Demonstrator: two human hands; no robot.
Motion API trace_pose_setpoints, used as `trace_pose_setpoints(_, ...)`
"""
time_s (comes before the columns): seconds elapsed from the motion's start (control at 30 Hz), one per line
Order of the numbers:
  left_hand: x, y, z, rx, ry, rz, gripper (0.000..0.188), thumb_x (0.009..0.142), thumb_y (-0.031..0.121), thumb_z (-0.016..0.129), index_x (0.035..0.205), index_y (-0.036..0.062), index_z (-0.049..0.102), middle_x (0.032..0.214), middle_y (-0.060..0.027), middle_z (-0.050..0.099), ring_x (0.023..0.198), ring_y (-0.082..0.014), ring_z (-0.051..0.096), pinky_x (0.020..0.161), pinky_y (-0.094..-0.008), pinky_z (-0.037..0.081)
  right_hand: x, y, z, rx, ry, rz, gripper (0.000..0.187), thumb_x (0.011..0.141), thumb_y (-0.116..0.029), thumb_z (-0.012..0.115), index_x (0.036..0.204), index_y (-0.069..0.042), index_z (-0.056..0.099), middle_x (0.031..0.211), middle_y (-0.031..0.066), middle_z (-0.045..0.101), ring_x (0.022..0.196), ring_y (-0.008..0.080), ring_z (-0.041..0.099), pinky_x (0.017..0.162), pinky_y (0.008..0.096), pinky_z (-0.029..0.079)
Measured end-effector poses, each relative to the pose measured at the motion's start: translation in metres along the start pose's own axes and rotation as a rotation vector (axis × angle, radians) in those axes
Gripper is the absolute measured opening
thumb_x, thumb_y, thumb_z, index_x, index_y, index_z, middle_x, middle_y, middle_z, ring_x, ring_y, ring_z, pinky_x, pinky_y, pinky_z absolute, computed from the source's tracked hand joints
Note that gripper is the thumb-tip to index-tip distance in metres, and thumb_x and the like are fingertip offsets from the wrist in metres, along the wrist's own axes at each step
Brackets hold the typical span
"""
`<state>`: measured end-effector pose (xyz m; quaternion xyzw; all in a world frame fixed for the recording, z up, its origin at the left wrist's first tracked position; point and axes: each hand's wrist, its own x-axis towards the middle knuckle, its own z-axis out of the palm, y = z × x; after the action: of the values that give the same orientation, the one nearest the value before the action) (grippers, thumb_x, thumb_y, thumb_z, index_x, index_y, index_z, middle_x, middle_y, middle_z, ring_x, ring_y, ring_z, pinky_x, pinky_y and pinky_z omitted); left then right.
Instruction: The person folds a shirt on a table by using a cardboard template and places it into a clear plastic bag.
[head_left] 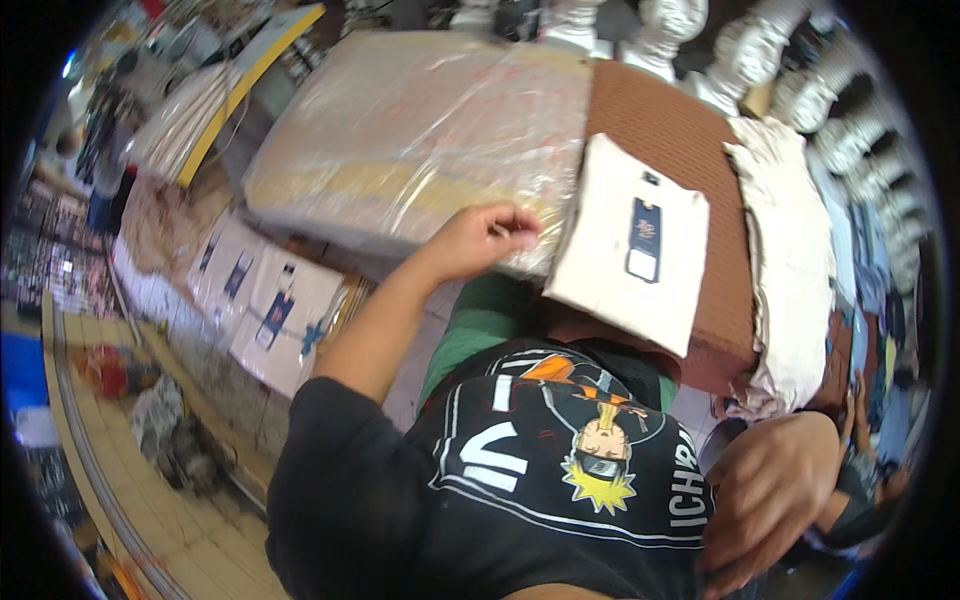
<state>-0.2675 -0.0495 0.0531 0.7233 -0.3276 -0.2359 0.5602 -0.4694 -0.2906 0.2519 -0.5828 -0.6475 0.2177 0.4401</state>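
blur over the right hand (pixel 768 495) means i cannot tell its grip. the left hand's (pixel 485 240) grip is half-curled, apparently empty, beside the folded cream garment (pixel 595 260) on the brown-covered counter (pixel 655 105); folding and tagging look done there. rightward, the cream pile (pixel 790 260) seems left unfolded.

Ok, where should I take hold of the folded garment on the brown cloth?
I'd grip the garment by its near edge, coming from the wearer's side, fingers beneath, thumbs on top. It lies flat, with that edge along the front of the brown cloth. A wide grip should keep the folds; stay off the dark tag.
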Motion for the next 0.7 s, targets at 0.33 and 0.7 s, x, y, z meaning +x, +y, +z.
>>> trace_pose_setpoints(0.33,-0.073,0.178,-0.016,-0.031,-1.344,0.971,0.017,0.086,0.021,0.059,0.093,0.0065,0.055,0.101,-0.0056,0.054,0.092,-0.0251,0.054,0.071,-0.0364,0.043,0.023,-0.068,-0.008,-0.262,-0.08,0.095,0.015,0.088,-0.015,0.048,0.091,-0.012,0.062,0.103,0.0032,0.058,0.084,0.0119,0.052,0.069,0.0259,0.04)
trace_pose_setpoints(0.7,-0.117,-0.131,-0.193,0.094,0.96,-0.406,0.029,0.078,0.022,0.067,0.104,0.0081,0.063,0.098,-0.0085,0.065,0.089,-0.0185,0.061,0.076,-0.0309,0.049,-0.027,0.06,-0.036,-0.246,0.489,0.241,0.029,0.08,-0.041,0.062,0.08,-0.014,0.053,0.079,0.0037,0.051,0.071,0.0157,0.044,0.063,0.0308,0.034)
